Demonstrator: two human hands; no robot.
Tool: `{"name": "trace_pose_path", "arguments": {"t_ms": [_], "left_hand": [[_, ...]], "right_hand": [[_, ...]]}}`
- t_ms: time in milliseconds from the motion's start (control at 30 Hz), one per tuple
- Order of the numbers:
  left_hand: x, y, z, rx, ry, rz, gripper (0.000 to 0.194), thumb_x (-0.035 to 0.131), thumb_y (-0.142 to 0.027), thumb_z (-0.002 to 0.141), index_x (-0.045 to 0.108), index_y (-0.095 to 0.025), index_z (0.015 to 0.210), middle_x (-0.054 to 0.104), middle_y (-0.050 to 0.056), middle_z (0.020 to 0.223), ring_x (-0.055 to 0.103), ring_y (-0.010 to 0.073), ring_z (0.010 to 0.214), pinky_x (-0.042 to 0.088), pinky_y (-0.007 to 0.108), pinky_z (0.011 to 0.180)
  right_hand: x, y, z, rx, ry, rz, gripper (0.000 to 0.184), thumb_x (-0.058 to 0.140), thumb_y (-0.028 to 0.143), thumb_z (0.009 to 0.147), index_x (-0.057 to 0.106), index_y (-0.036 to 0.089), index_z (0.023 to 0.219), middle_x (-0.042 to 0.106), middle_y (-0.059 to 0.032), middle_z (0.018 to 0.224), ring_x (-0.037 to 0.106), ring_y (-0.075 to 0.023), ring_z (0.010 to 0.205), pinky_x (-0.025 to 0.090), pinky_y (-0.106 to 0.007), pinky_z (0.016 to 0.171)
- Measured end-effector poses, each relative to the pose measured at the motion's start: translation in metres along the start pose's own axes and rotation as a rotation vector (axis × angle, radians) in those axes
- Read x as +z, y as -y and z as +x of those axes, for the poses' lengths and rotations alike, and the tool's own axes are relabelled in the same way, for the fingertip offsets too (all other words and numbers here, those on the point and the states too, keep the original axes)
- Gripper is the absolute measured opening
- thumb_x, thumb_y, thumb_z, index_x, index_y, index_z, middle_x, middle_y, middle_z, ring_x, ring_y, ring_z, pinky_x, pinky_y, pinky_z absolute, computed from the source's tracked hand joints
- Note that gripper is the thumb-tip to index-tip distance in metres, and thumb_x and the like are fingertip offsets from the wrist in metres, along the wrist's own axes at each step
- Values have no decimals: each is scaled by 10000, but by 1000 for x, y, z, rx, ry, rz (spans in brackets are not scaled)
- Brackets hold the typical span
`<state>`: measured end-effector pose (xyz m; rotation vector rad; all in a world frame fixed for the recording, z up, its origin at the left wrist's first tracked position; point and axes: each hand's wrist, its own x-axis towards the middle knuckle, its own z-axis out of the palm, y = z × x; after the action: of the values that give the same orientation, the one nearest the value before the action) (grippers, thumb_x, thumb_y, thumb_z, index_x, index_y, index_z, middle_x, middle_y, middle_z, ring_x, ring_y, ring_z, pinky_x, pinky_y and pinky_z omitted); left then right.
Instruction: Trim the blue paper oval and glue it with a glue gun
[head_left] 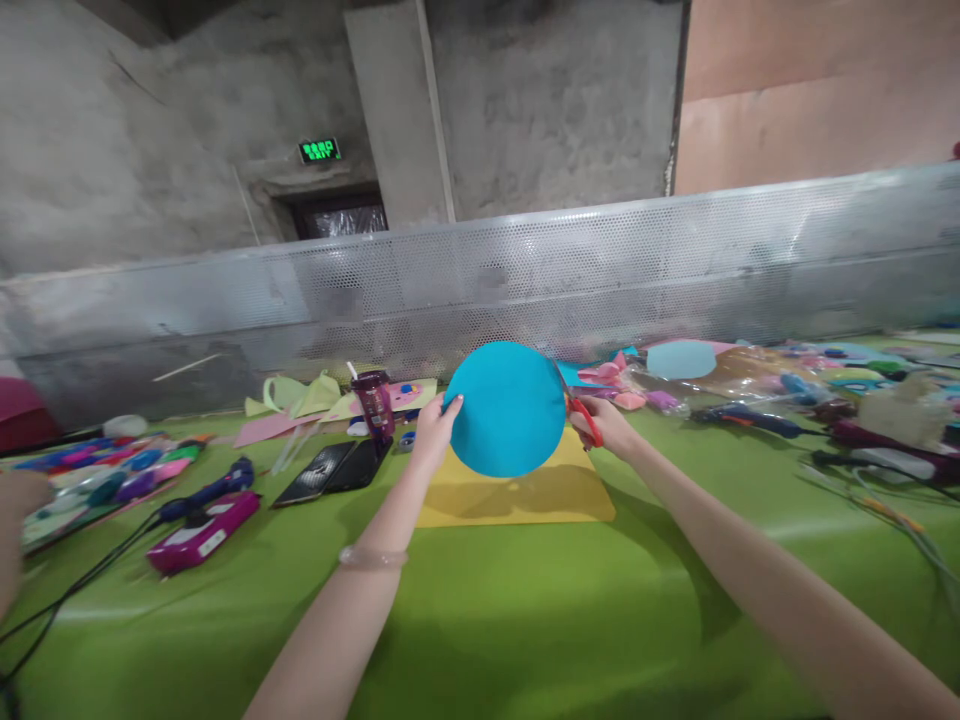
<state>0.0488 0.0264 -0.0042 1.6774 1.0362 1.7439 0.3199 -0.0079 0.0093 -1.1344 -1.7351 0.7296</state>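
A round blue sheet (506, 410), perhaps paper or foam, is held up facing me. My left hand (436, 428) pinches its left edge, the thumb lying on the near face. On the other side, my right hand (606, 425) is closed around the red handles of a pair of scissors (589, 423). The dark blades point up and left, beside the right edge of the round sheet; whether they touch it I cannot tell. Below lies a yellow sheet (517, 500) on the green tabletop, partly hidden by the blue one.
A purple cup with a straw (373, 400) stands behind a dark phone-like case (334, 470). Left are a magenta power strip (204, 532), a glue gun (210, 492) and cables. Another person's hand (19, 500) shows at far left. Craft pieces (681, 360) crowd the right.
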Motion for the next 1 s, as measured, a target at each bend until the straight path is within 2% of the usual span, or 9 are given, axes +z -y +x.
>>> {"name": "trace_pose_path", "arguments": {"t_ms": [67,167,300,533,733,867,1000], "left_hand": [[0,0,0,-4,-2,-11,364,548,-438,746,635,-161,966,667,85,991,574,259,963,428,354,826],[0,0,0,-15,1,-28,382,550,-447,742,634,-157,976,663,95,1008,580,262,953,435,358,815],[-2,-3,-1,-33,-1,-43,405,564,-465,727,630,-148,971,651,111,1042,582,271,957,435,366,814],[-3,-4,0,-61,8,-67,417,577,-476,715,629,-145,965,647,121,1050,583,277,963,437,369,816],[-3,-3,1,-56,-2,-74,454,587,-491,699,623,-144,989,644,113,1066,580,270,974,444,355,809],[-3,-1,2,-55,-5,-83,430,584,-479,708,626,-155,987,646,109,1062,581,269,974,445,354,807],[-4,-1,1,-55,2,-82,415,578,-462,721,627,-146,986,649,120,1044,581,274,969,441,368,815]], "right_hand": [[-1,-1,2,-16,-32,7,93,507,259,702,488,173,731,498,41,461,494,-104,389,448,-227,408],[-2,-6,7,-44,-84,11,135,549,263,692,501,169,776,585,0,638,579,-126,549,495,-246,540],[-2,-15,12,-37,-86,-13,199,640,277,646,525,167,766,620,-29,748,605,-163,693,501,-273,631],[-2,-19,13,13,-92,-3,180,600,294,728,503,159,798,630,-85,839,626,-167,699,520,-272,595],[-7,-16,13,8,-135,-58,207,612,346,726,545,161,791,632,-64,751,604,-170,672,498,-258,562],[-10,-13,12,-22,-101,-74,239,609,376,726,568,167,836,640,-63,776,594,-171,698,487,-262,604],[-10,-5,8,-51,-68,-64,350,554,485,746,573,156,863,621,-65,807,572,-150,667,473,-253,592]]}}
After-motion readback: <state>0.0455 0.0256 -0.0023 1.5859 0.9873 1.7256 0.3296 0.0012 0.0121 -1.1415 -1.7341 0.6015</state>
